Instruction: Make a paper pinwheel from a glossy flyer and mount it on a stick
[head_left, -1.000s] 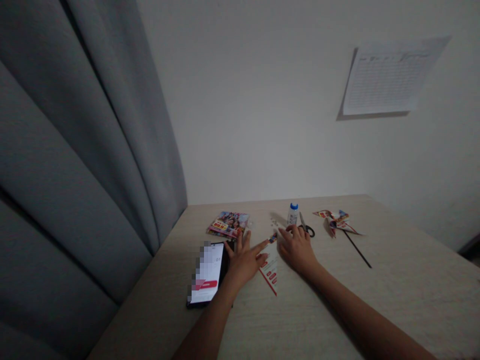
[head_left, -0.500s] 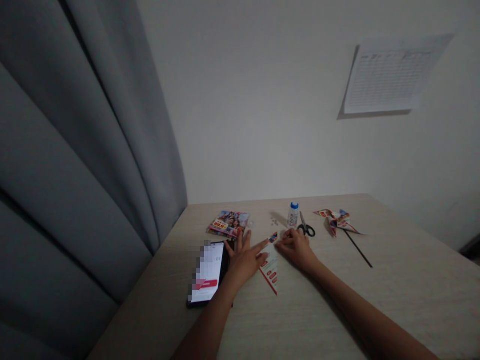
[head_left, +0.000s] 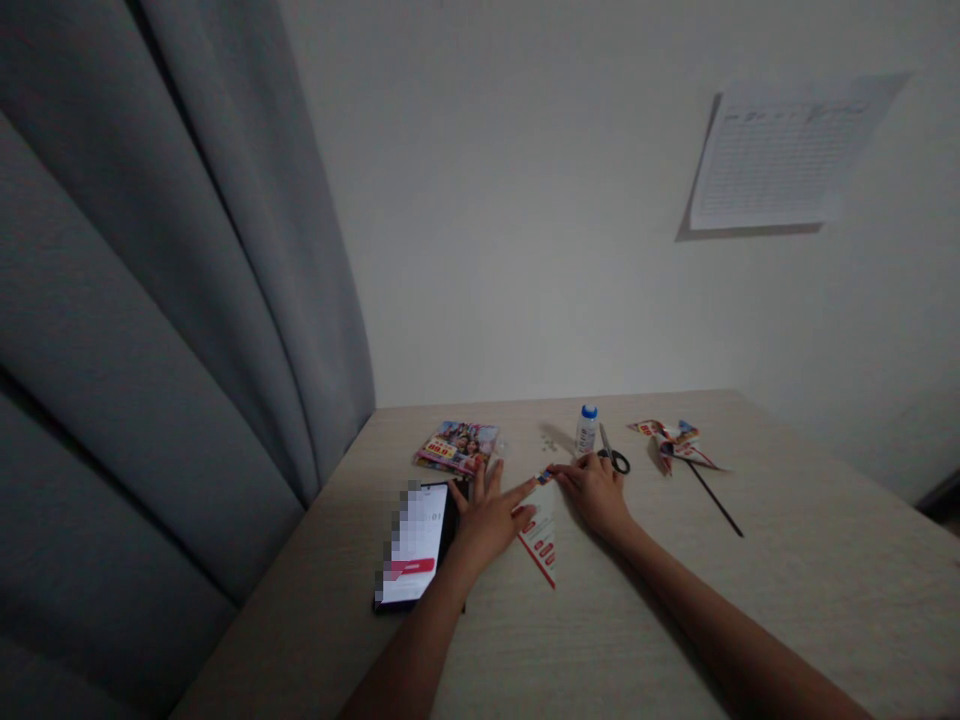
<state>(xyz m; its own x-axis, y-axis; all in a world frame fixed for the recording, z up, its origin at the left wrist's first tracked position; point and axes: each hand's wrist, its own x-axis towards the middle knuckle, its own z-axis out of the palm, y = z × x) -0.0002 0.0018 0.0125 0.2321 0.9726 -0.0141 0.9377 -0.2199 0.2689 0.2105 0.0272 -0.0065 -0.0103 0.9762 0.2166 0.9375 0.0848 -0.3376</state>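
A piece of printed paper [head_left: 541, 540], white with red print and a red strip along one edge, lies on the table with its far corner folded over. My left hand [head_left: 486, 522] is spread with its palm down on the left side of this paper, index finger and thumb on it. Its other fingers point toward the stack of leaflets [head_left: 457, 447]. My right hand [head_left: 598, 494] has its fingertips pinched at the folded corner of the paper. Beyond it stands a glue bottle [head_left: 586, 430] with a blue cap, beside black-handled scissors [head_left: 616, 460].
A phone [head_left: 411, 560] with a lit screen lies left of my left wrist. At the right is a paper pinwheel [head_left: 675, 443] on a dark stick. Small bits [head_left: 550, 442] lie left of the bottle. A grey curtain [head_left: 300, 300] hangs along the left.
My right hand's fingertips have moved slightly forward and left onto the paper's folded corner. My left hand stays in place.
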